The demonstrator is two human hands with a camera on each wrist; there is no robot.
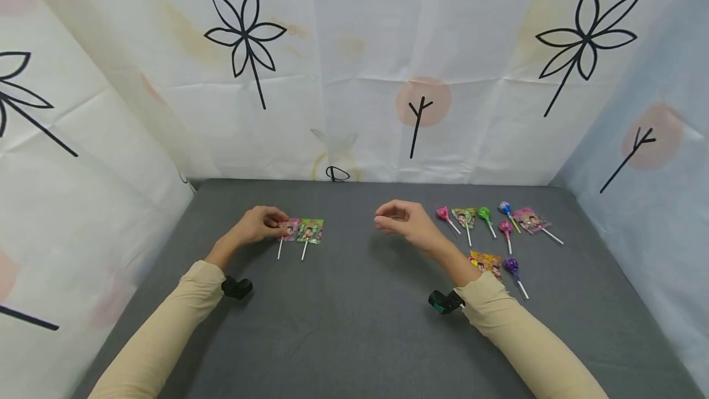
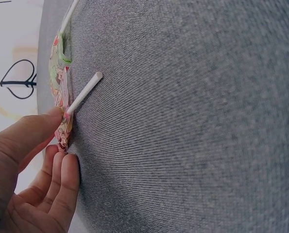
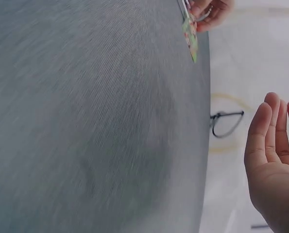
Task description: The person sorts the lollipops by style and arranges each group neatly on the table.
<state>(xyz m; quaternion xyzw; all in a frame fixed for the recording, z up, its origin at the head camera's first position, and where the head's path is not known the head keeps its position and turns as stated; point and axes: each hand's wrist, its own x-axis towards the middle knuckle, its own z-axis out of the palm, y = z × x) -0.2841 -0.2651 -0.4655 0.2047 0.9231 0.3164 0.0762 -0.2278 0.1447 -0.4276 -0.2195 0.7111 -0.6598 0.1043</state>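
My left hand (image 1: 257,225) is at the left of the grey table, thumb and fingers pinching the edge of a flat lollipop in a pink wrapper (image 1: 289,229). Its white stick (image 2: 86,92) points toward me. Side by side with it, on the right, lies a flat lollipop in a green wrapper (image 1: 312,231). My right hand (image 1: 408,221) hovers over the middle of the table with nothing in it. In the right wrist view its fingers (image 3: 258,131) are loosely extended and spread apart.
On the right lie several lollipops: round pink (image 1: 442,213), green (image 1: 484,213), blue (image 1: 504,207) and purple (image 1: 511,265) ones, plus flat green (image 1: 463,217), pink (image 1: 528,219) and orange (image 1: 487,261) packets. The orange one is partly behind my right forearm. A patterned curtain (image 1: 354,103) stands behind the table.
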